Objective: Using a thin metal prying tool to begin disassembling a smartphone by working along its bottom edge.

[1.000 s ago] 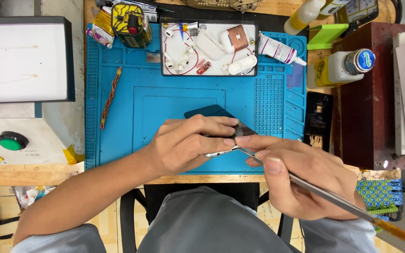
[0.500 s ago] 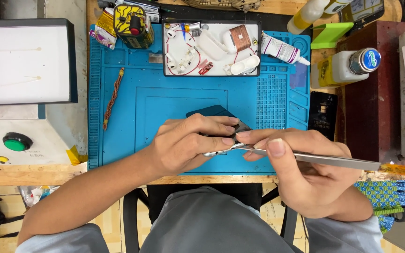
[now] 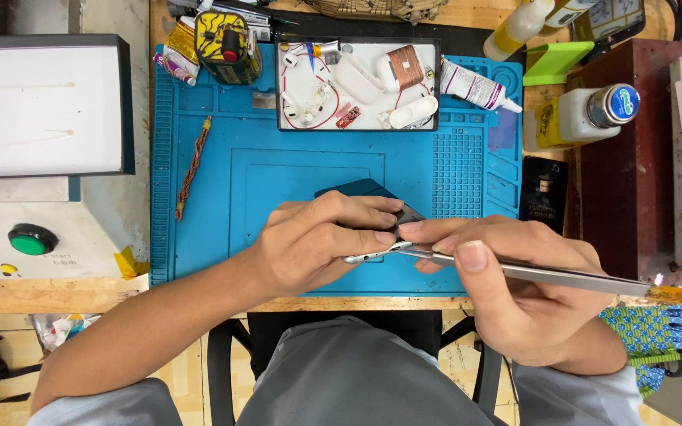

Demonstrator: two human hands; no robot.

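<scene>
Dark phone [image 3: 361,191], silver-edged, tilted between both hands' fingers [image 3: 372,207].

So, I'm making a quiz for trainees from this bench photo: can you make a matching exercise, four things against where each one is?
Things:
1. phone
2. metal tool
3. braided wire strip
4. green push button

Places:
A. lying on the left part of the blue mat
B. on the pale machine beside the mat
C. gripped in the left hand
D. pinched in the right hand

Pairs: 1-C, 2-D, 3-A, 4-B
</scene>
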